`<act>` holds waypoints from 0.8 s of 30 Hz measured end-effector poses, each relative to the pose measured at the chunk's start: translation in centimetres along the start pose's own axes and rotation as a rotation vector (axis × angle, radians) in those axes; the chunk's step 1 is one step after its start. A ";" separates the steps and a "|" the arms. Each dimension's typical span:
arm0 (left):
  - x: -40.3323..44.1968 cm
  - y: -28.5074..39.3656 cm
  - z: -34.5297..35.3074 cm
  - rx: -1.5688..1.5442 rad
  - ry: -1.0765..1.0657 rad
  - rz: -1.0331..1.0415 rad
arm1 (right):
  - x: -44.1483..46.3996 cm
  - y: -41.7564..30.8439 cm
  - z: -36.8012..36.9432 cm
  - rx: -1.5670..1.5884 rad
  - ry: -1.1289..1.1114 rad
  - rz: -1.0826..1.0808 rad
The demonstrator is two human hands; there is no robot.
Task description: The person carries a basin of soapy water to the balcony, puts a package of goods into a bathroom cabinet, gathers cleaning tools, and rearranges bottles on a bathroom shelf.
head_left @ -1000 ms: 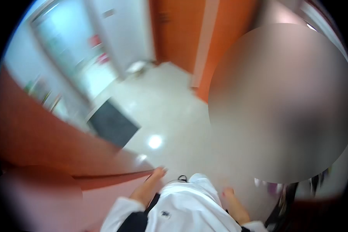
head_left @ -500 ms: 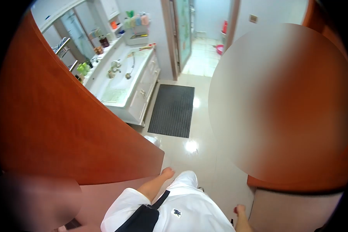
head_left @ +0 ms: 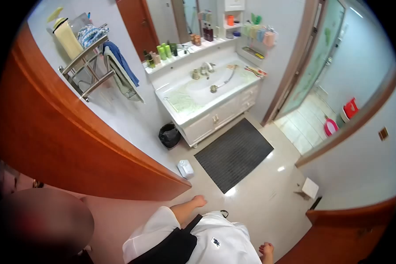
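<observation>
My left hand hangs low in front of me, above the tiled floor and just past the edge of a reddish-brown wooden door. Its fingers are small and turned away, so I cannot make out whether they are bent or straight. My right hand is at the bottom, with loosely curled fingers slightly apart and nothing visible in them. Beyond my left hand, a white plastic jug stands on the floor near the wall. Neither hand touches anything that I can see.
A dark ribbed mat lies before a white washbasin cabinet. Beside the cabinet is a black-lined bin. A towel rack juts from the left wall. On the right are a small white stool, a wooden edge and a glass-door doorway.
My view has turned left and come nearer to the washbasin. The towel rack, bin and whole jug now show. Both hands have swung slightly, remaining low beside my body.
</observation>
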State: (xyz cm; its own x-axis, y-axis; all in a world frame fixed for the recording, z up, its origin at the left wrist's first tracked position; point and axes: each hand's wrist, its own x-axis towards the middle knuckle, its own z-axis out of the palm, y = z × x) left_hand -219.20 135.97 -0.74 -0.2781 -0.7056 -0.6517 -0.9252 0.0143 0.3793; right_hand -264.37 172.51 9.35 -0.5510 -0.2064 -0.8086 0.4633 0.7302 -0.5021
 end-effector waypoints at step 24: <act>-0.3 12.4 -52.4 -0.593 1.849 -0.498 | 36.5 -68.2 24.2 -0.616 -0.366 -0.260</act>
State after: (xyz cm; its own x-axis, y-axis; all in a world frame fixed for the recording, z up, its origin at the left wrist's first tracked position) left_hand -217.01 99.19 38.57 0.8387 -0.3189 0.4414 -0.5304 -0.2949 0.7948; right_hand -299.32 99.40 6.68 -0.2748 -0.5459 -0.7915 -0.1800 0.8379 -0.5153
